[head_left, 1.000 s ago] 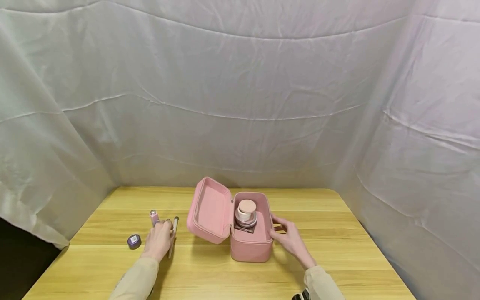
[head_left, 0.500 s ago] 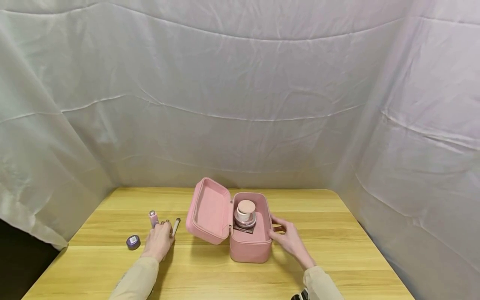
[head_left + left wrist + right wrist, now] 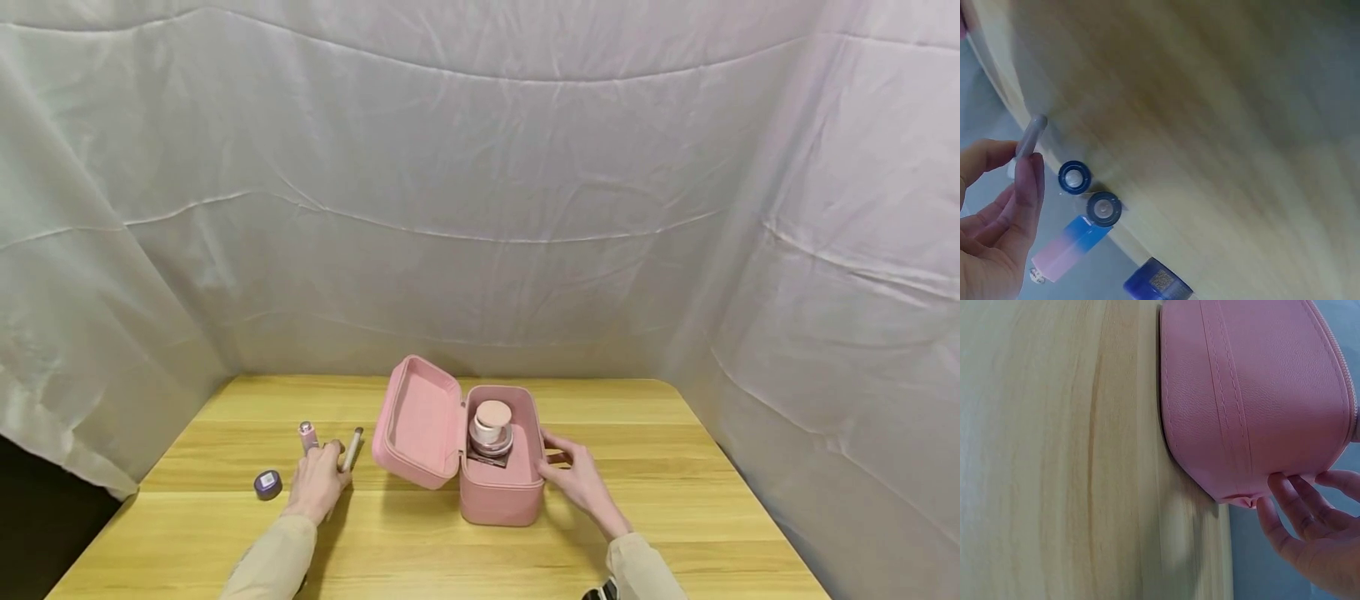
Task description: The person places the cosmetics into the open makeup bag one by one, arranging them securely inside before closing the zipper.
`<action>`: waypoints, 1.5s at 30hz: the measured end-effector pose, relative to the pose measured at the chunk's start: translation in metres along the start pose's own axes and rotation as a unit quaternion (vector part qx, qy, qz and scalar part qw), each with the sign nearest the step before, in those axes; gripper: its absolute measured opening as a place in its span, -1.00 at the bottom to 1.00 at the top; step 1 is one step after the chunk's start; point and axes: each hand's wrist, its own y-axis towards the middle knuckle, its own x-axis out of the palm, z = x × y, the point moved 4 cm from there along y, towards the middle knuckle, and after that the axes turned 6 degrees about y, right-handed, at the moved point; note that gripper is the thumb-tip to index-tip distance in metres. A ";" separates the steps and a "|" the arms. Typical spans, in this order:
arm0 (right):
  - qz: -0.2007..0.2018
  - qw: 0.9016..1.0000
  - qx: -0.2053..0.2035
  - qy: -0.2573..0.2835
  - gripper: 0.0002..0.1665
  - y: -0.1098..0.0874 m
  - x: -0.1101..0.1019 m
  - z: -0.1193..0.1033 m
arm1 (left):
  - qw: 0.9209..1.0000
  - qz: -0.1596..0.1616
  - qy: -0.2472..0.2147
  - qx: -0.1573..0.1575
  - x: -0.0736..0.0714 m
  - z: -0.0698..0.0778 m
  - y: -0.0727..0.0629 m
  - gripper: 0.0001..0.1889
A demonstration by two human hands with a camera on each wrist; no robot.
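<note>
My left hand [image 3: 316,483] pinches a pale makeup brush [image 3: 351,451] between thumb and fingertips, its darker tip pointing away from me. In the left wrist view the end of the brush handle [image 3: 1032,134] sticks out past the fingers. Close by stand a pink tube [image 3: 308,437] with a silver top and two small round pieces with dark rims [image 3: 1074,177]. My right hand [image 3: 581,482] rests its fingertips on the right side of an open pink cosmetic case [image 3: 502,505]. Inside the case are a stacked jar with a peach puff [image 3: 494,412] and a flat palette [image 3: 480,458] beneath.
A purple jar [image 3: 267,483] with a white label lies left of my left hand. The case lid [image 3: 423,422] is swung out to the left. A grey curtain [image 3: 480,275] hangs behind the wooden table [image 3: 637,425].
The brush has shifted slightly right and away from me in my left hand's pinch, its angle a little more tilted. My right hand has stayed at the case.
</note>
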 end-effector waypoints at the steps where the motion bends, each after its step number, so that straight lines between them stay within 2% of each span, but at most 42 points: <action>1: 0.000 1.000 0.001 0.001 -0.36 0.000 0.000 0.000 | 1.000 0.001 -0.007 0.000 -0.001 0.000 0.000 -0.69; 5: 0.000 1.000 -0.003 0.000 -0.36 0.000 0.000 -0.001 | 0.999 0.006 -0.033 0.003 -0.010 0.005 0.000 -0.61; 12: 0.002 1.000 0.004 -0.001 -0.35 -0.001 -0.001 -0.002 | 0.998 0.018 -0.051 0.014 -0.030 0.016 -0.001 -0.61; 18: 0.005 1.000 0.002 0.000 -0.36 0.000 -0.001 -0.002 | 0.996 0.057 -0.066 0.026 -0.046 0.027 0.001 -0.60; 26: 0.000 1.000 -0.003 -0.008 -0.36 -0.001 -0.001 -0.003 | 0.988 0.118 -0.091 0.040 -0.075 0.047 0.004 -0.61; 32: 0.000 1.000 -0.001 -0.008 -0.35 -0.001 -0.001 -0.003 | 0.983 0.140 -0.103 0.066 -0.100 0.066 0.007 -0.59; 38: -0.001 1.000 -0.003 -0.013 -0.34 -0.001 -0.001 -0.003 | 0.981 0.136 -0.098 0.096 -0.116 0.097 0.016 -0.58; 45: -0.003 1.000 -0.009 -0.009 -0.35 0.000 -0.001 -0.001 | 0.979 0.101 -0.130 0.119 -0.120 0.136 0.029 -0.64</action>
